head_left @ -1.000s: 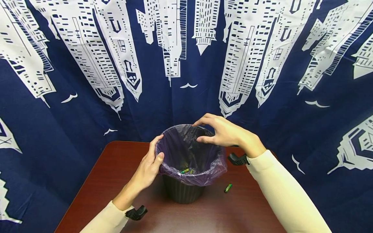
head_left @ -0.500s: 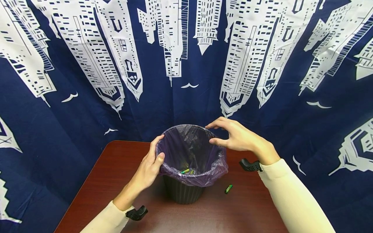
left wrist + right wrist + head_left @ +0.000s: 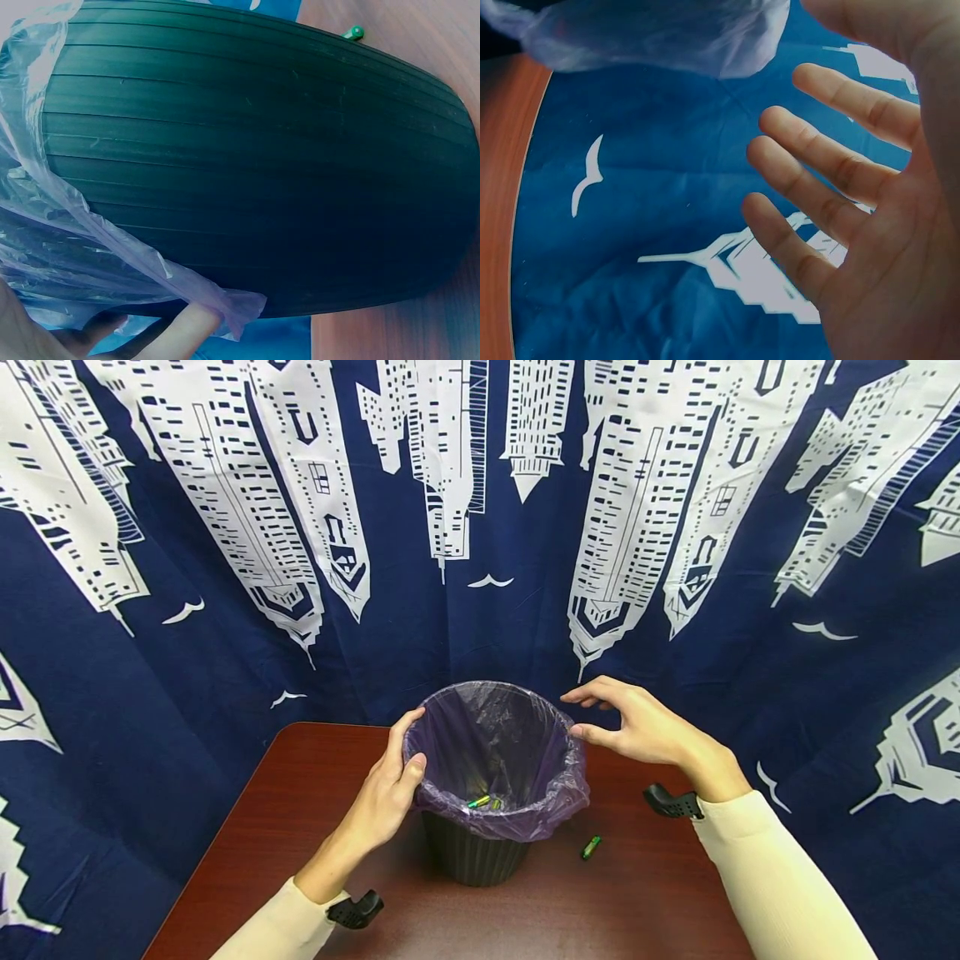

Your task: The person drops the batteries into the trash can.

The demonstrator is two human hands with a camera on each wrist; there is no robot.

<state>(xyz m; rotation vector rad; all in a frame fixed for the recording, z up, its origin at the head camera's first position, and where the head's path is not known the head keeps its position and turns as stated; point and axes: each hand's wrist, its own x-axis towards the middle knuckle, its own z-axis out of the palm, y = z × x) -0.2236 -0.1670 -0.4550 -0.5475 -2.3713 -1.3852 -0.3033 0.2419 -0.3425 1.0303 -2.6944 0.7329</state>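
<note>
A dark ribbed trash bin [image 3: 476, 856] stands upright on the table, lined with a translucent purple bag [image 3: 551, 814] folded over its rim. My left hand [image 3: 384, 797] grips the bin's left rim through the bag, thumb towards the near side. In the left wrist view, fingers [image 3: 184, 334] lie against the bag's hanging edge. Just right of the rim, my right hand [image 3: 652, 724] hovers with nothing in it, its fingers spread and relaxed. Two green-and-gold batteries [image 3: 478, 802] lie inside the bin. Another battery [image 3: 591, 847] rests on the table, right of the bin.
The reddish-brown wooden table [image 3: 300, 793] ends at a dark blue curtain [image 3: 420, 635] printed with white buildings and birds. Each forearm carries a black wrist mount [image 3: 356, 910] over a cream sleeve [image 3: 780, 868].
My right hand has moved rightwards from over the bin's opening to beside its right rim. The left hand keeps its grip, and the batteries stay where they were.
</note>
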